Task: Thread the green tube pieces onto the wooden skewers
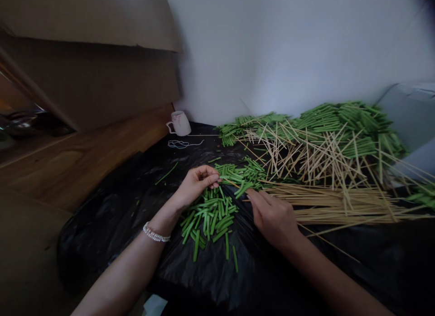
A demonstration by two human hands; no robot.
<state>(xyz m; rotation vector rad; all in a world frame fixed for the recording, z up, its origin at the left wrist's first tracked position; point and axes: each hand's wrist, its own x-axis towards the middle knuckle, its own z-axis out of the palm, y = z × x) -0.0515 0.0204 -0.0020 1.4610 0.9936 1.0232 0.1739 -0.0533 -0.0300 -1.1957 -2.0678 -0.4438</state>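
My right hand [273, 214] is closed round a thin bamboo skewer [230, 183], which points left toward my other hand. A few cut green stems [243, 189] sit side by side on the skewer, just ahead of the right fingers. At the skewer's far end, my left hand [200, 182] is pinched shut; what lies between its fingertips is too small to make out. Beneath and between both hands is a loose pile of short cut green stems [212, 214], spread over a black plastic sheet [258, 270].
Loose bamboo skewers [333, 203] lie right of my hands. Behind them are crossed skewers and a heap of filled green skewers [340, 121] against the white wall [288, 49]. A white mug [181, 123] and tangled string [180, 144] are at the back left, near a cardboard box [112, 76].
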